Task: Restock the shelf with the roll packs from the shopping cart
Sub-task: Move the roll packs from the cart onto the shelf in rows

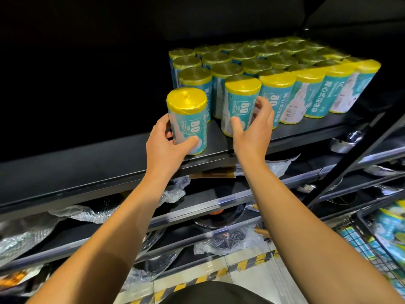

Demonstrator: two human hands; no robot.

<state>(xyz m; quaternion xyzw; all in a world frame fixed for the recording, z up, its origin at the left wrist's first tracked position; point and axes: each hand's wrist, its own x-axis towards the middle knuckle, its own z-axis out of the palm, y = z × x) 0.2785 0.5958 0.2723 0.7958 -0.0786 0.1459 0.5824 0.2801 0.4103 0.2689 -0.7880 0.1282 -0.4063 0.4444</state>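
Crumpled bubble wrap (pixel 175 191) and dark pans (pixel 217 218) fill the lower racks, above yellow-black floor tape (pixel 241 265).

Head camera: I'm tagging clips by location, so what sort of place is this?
Most likely a shop aisle during restocking. Rows of identical roll packs fill a dark shelf, wrapped pans lie on the tiers below, and a wire shopping cart holding more packs stands at the right.

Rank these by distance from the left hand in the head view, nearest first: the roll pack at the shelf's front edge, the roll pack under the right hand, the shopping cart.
From the left hand:
1. Roll pack at the shelf's front edge: gripped in that hand.
2. Roll pack under the right hand: next to the right, at the stocked block's front.
3. Shopping cart: far lower right, below the shelf.
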